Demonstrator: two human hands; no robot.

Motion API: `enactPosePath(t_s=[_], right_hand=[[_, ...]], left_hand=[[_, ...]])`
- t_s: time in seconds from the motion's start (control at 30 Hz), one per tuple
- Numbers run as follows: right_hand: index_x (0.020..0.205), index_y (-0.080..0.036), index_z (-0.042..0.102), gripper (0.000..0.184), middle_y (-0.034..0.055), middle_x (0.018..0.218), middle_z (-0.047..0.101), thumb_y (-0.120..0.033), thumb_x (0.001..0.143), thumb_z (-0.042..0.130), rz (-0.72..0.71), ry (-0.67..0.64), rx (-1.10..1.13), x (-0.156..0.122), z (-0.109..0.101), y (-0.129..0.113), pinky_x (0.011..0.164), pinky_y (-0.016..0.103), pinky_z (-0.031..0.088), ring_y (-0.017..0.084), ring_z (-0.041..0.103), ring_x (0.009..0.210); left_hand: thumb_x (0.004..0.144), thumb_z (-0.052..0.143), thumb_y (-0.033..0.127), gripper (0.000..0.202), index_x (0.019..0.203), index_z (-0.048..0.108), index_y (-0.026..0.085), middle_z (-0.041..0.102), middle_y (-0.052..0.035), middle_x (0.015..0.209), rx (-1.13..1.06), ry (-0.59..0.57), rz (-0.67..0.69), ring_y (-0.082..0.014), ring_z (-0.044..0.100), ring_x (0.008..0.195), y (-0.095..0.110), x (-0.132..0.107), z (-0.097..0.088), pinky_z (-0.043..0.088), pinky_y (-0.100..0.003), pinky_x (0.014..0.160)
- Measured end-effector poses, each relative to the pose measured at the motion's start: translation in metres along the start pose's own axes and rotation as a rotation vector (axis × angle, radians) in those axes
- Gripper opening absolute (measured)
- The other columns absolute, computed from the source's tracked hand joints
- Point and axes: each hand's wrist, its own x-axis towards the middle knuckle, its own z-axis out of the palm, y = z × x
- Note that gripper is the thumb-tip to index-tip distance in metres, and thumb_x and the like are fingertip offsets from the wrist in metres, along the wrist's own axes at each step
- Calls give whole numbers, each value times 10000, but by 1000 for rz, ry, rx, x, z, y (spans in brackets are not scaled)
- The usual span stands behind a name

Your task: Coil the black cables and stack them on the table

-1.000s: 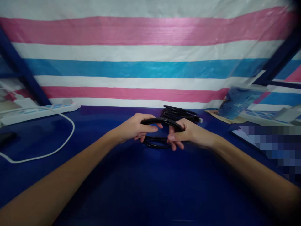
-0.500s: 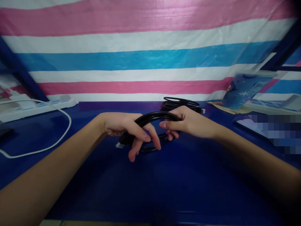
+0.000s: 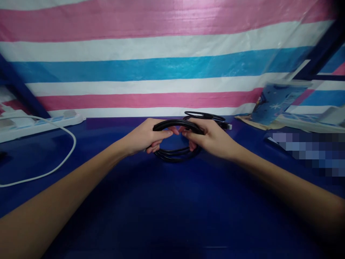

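A coiled black cable (image 3: 174,154) is held upright over the blue table (image 3: 172,208), just in front of the striped wall. My left hand (image 3: 147,136) is closed on the coil's left side. My right hand (image 3: 208,138) is closed on its right side, thumb on top of the loop. Both thumbs nearly meet at the top of the coil. A second coiled black cable (image 3: 206,117) lies flat on the table just behind my right hand.
A white power strip (image 3: 40,122) with a white cord (image 3: 58,163) looping forward lies at the left. A blue packet (image 3: 275,102) leans at the back right beside flat papers. A pink, white and blue striped sheet backs the table.
My left hand has drawn its spread fingers back and closed on the coil again, and the plug end that hung below it is out of sight. Both hands have moved slightly away from me.
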Motion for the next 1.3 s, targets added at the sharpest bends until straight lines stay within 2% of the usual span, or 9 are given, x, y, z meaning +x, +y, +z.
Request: enactPosePath(t_s=[0.13, 0.2, 0.37, 0.57, 0.67, 0.77, 0.87, 1.07, 1.3], right_hand=[[953, -133, 647, 176, -16, 650, 626, -115, 831, 521, -185, 192, -239, -3, 3, -2, 546, 214, 390, 94, 544, 553], [974, -138, 642, 177, -2, 735, 656, -133, 827, 544, -194, 153, -201, -5, 1, -6, 563, 214, 414, 104, 573, 609], [847, -149, 603, 87, -16, 694, 659, -222, 815, 636, 98, -271, 242, -15, -8, -20, 565, 188, 503, 106, 637, 627], [794, -118, 679, 48, -21, 661, 647, -137, 750, 673, 314, -812, 439, -23, -17, -35, 512, 141, 482, 57, 586, 528], [848, -83, 719, 121, 6, 665, 655, -159, 764, 676, 292, -996, 419, -22, -15, -41, 460, 118, 417, 47, 546, 520], [911, -35, 727, 191, 49, 733, 681, -165, 791, 655, 168, -1088, 413, -19, -11, -43, 571, 131, 449, 65, 591, 629], [905, -28, 727, 197, 35, 708, 660, -171, 797, 647, 113, -1048, 406, -18, -11, -40, 588, 127, 444, 57, 575, 613], [907, -79, 664, 279, 4, 638, 585, -345, 837, 613, 240, -840, 320, -24, -25, -42, 486, 178, 454, 82, 551, 516], [664, -158, 593, 332, -49, 509, 485, -423, 862, 568, 171, -452, -271, -30, -21, -64, 365, 166, 241, 44, 384, 426]], left_hand=[[903, 544, 286, 170, 1020, 615, 185, 527, 64, 468, 110, -119, 16, -70, 537, 423, 8, -7, -5, 427, -162, 469], [889, 572, 317, 179, 991, 639, 186, 587, 37, 505, 104, -249, -30, -90, 591, 477, 12, -12, -7, 453, -165, 490], [870, 589, 301, 122, 872, 658, 200, 519, 51, 436, -155, -649, -198, -91, 553, 429, 18, -19, -8, 519, -198, 552], [889, 551, 271, 185, 884, 703, 166, 486, 15, 459, 74, -1099, -327, -82, 475, 418, 40, -21, 3, 397, -166, 404], [874, 564, 258, 148, 827, 679, 178, 531, 3, 573, 31, -1256, -383, -87, 508, 476, 47, -18, 10, 459, -191, 468], [870, 569, 246, 136, 790, 655, 178, 560, -11, 639, 0, -1374, -393, -90, 531, 516, 49, -16, 12, 484, -202, 510], [887, 548, 260, 172, 800, 661, 165, 490, 9, 503, 43, -1268, -356, -82, 477, 434, 46, -20, 8, 428, -185, 431], [886, 533, 268, 148, 936, 642, 182, 463, 70, 520, 77, -545, -96, -43, 391, 350, 44, -31, 17, 327, -145, 325], [776, 498, 41, 167, 728, 627, 135, 567, 55, 564, 740, -208, 326, -30, 449, 464, 51, -36, 36, 292, -176, 475]])
